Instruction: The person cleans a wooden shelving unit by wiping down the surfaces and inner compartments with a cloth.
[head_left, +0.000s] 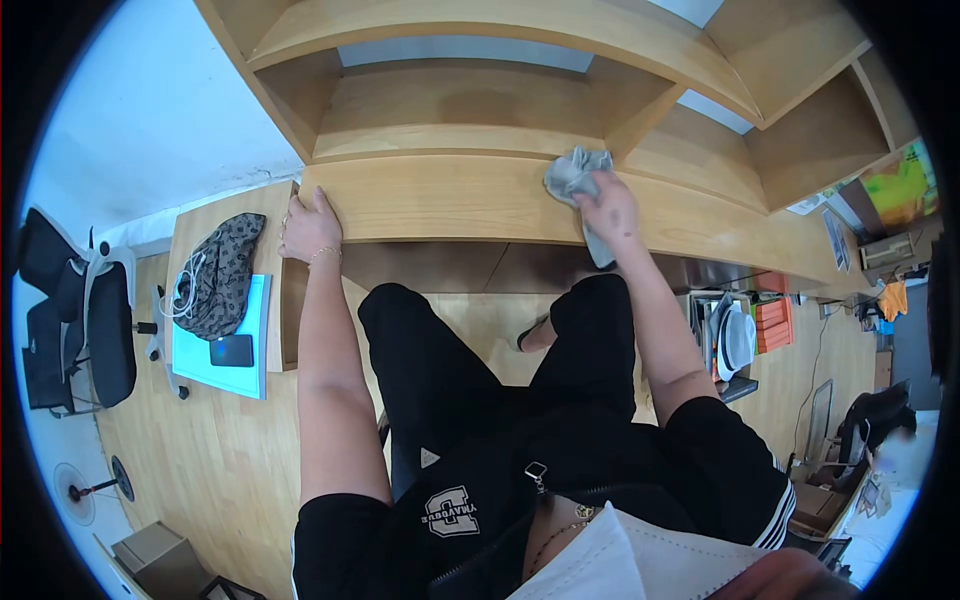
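Observation:
A grey cloth (577, 176) lies bunched on the wooden desk top (430, 200), just below the shelf unit (465, 100). My right hand (610, 210) grips it, and part of the cloth hangs over the desk's front edge. At the left end of the desk, my left hand (311, 228) rests on the corner with its fingers apart and nothing in it.
To the left, a low cabinet (290, 320) bears a patterned bag (228, 275), a light blue folder (255, 375) and a dark phone (231, 350). A black office chair (105, 330) stands beyond. Right of my legs is a box with hats (738, 335).

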